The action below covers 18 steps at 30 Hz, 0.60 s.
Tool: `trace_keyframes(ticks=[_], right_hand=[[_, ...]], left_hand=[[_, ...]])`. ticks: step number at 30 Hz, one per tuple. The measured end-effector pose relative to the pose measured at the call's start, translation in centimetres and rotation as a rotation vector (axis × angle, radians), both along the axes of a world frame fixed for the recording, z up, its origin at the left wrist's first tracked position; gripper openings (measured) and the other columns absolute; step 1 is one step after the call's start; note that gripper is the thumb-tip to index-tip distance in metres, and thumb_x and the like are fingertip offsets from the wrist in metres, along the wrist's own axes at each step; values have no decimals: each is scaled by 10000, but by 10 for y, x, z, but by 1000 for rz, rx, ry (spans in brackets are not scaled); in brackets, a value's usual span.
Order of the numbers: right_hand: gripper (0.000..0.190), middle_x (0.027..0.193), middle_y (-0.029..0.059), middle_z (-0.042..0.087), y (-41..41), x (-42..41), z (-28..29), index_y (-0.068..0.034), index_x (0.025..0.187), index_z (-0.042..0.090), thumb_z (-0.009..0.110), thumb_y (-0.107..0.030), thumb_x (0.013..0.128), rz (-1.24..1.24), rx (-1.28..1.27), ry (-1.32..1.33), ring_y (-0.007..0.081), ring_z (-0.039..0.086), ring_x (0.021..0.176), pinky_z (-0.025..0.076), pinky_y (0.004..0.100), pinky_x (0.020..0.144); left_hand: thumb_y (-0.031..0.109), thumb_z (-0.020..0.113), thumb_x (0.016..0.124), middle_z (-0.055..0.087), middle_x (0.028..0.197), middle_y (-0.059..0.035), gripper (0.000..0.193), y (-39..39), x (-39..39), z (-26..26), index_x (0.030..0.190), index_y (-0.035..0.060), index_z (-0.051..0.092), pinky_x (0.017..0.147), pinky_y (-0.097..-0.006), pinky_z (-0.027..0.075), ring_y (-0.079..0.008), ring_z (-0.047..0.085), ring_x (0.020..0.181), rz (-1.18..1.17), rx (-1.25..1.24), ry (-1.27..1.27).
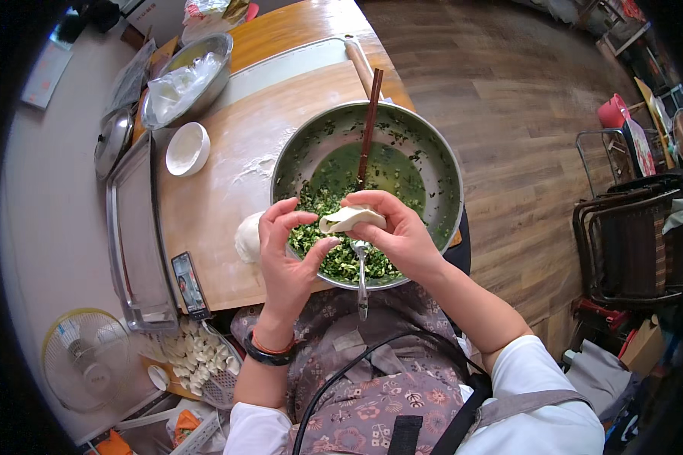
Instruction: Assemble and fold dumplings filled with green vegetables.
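Over the near part of a large metal bowl (454, 170), my right hand (401, 233) pinches a partly closed dumpling (350, 219) between thumb and fingers. My left hand (289, 244) is beside the dumpling's left end, thumb and fingers apart, holding nothing. Chopped green filling (344, 264) lies in the bowl, with greenish liquid (395, 165) on its far side. A pair of brown chopsticks (370, 119) leans in the bowl, and a metal spoon (362, 284) rests across its near rim. A lump of dough (248, 238) sits left of the bowl, partly behind my left hand.
A floured wooden board (222, 199) carries a white bowl of flour (188, 149). A rolling pin (359, 65) lies beyond the metal bowl. Along the left are a metal basin (222, 71), a metal tray (116, 239), a phone (190, 284), a fan (85, 361) and a basket of dumplings (205, 358).
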State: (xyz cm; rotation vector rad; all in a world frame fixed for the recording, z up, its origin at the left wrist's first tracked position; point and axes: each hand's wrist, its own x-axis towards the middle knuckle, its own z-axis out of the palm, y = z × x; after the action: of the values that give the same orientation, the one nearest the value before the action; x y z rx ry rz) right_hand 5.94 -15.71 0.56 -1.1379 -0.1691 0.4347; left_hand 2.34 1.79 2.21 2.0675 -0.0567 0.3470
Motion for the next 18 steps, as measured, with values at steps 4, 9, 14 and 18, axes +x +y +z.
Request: trace_keyframes(ticks=[4, 9, 14, 18], right_hand=[[313, 1076, 43, 574, 5, -2, 2, -36, 1165, 508, 563, -9, 858, -2, 32, -12, 93, 554, 957, 465, 237, 824], [319, 1078, 47, 577, 9, -5, 3, -36, 1177, 501, 562, -21, 864, -1, 16, -20, 94, 554, 965, 458, 234, 834], [329, 1087, 49, 580, 11, -7, 4, -37, 1188, 496, 572, -39, 868, -8, 64, 32, 101, 555, 990, 451, 233, 847], [326, 1080, 44, 584, 13, -9, 10, -38, 1178, 503, 585, -40, 862, 7, 55, 35, 105, 558, 991, 456, 239, 844]], left_hand=[[164, 784, 689, 447, 1192, -104, 279, -6, -9, 7, 919, 97, 642, 936, -347, 352, -235, 429, 1086, 51, -8, -44], [142, 775, 695, 449, 1194, -103, 239, -8, -10, 5, 899, 100, 659, 932, -347, 356, -238, 435, 1081, 54, 41, -53], [150, 767, 705, 449, 1193, -103, 352, -5, -8, -7, 1017, 83, 616, 929, -345, 364, -226, 442, 1077, 23, 185, -125], [256, 733, 765, 398, 1294, -115, 687, -8, -2, -23, 1301, 27, 369, 996, -343, 336, -217, 390, 1193, -93, -490, 107]])
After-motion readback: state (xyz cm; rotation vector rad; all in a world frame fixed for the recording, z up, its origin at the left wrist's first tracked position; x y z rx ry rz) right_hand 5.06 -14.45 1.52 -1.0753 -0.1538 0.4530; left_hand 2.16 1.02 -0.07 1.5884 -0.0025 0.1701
